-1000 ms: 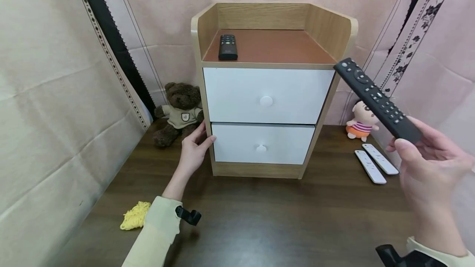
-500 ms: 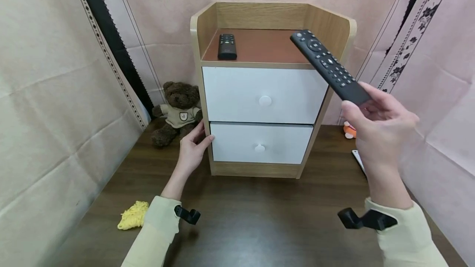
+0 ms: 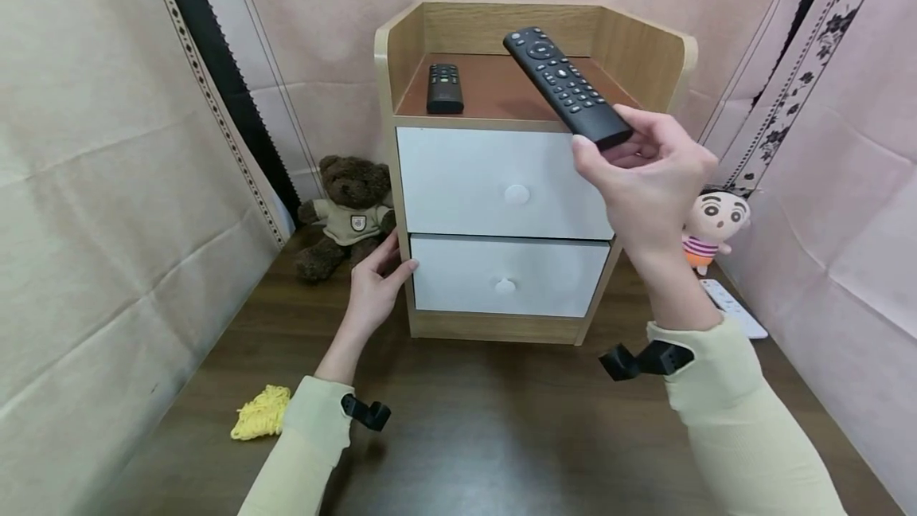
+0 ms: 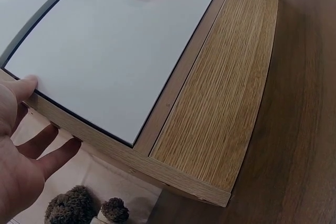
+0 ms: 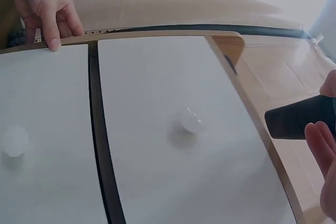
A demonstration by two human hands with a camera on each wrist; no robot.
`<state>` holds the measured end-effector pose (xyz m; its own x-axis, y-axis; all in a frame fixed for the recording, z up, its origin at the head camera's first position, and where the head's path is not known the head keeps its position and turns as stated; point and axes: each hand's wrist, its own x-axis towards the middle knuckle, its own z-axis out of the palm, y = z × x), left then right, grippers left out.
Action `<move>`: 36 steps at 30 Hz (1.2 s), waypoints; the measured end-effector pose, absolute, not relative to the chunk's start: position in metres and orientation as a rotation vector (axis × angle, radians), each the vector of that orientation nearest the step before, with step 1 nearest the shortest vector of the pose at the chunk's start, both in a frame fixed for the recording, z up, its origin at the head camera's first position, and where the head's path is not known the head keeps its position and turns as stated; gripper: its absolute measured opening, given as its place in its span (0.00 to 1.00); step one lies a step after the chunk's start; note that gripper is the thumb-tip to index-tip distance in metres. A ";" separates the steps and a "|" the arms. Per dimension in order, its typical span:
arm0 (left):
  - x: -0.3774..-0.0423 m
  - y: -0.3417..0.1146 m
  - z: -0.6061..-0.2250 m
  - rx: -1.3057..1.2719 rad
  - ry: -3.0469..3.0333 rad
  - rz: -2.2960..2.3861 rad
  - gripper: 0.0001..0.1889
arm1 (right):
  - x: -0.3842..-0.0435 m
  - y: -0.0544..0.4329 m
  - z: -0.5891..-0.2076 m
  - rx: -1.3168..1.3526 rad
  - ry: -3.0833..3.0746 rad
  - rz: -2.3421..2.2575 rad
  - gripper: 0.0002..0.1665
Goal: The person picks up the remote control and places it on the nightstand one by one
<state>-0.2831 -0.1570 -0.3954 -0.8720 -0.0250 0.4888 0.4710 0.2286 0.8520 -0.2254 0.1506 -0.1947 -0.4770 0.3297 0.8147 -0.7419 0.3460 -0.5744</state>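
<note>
My right hand (image 3: 642, 173) holds a long black remote control (image 3: 566, 90) by its near end, thumb on one side and fingers on the other. The remote is tilted, its buttons facing up, in front of the top shelf of a small wooden cabinet (image 3: 497, 327) with two white drawers. In the right wrist view, only the remote's dark end (image 5: 294, 119) shows. My left hand (image 3: 376, 281) rests on the cabinet's lower left edge. In the left wrist view, its thumb (image 4: 23, 86) touches the front edge and its fingers lie along the side. A smaller black remote (image 3: 445, 89) lies on the shelf's left.
A brown teddy bear (image 3: 351, 217) sits left of the cabinet. A doll (image 3: 712, 225) stands on the right, near a white remote (image 3: 734, 309) partly behind my right arm. Yellow cloth or yarn (image 3: 261, 412) lies at the left on the wooden table (image 3: 487, 428). Fabric surrounds the table.
My right hand has carried the black remote leftward and up, from right of the cabinet to in front of its shelf. The left hand stays at the cabinet's edge.
</note>
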 end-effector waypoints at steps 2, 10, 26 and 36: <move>-0.283 -0.156 -0.395 -0.409 -2.109 -1.677 0.33 | -0.231 0.144 -0.192 0.369 -1.620 1.290 0.23; -0.281 -0.155 -0.396 -0.405 -2.109 -1.685 0.32 | -0.248 0.124 -0.182 0.381 -1.704 1.086 0.24; -0.282 -0.156 -0.394 -0.421 -2.137 -1.630 0.33 | -0.259 0.094 -0.171 0.421 -1.902 0.970 0.22; -0.281 -0.157 -0.396 -0.418 -2.138 -1.622 0.33 | -0.264 0.088 -0.175 0.400 -1.975 0.945 0.29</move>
<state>-0.2811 -0.1572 -0.3956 -0.8656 -0.0148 0.5005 0.4780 0.2731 0.8348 -0.2644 0.0877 -0.1747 -0.5571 0.0804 0.8265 -0.5930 0.6582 -0.4638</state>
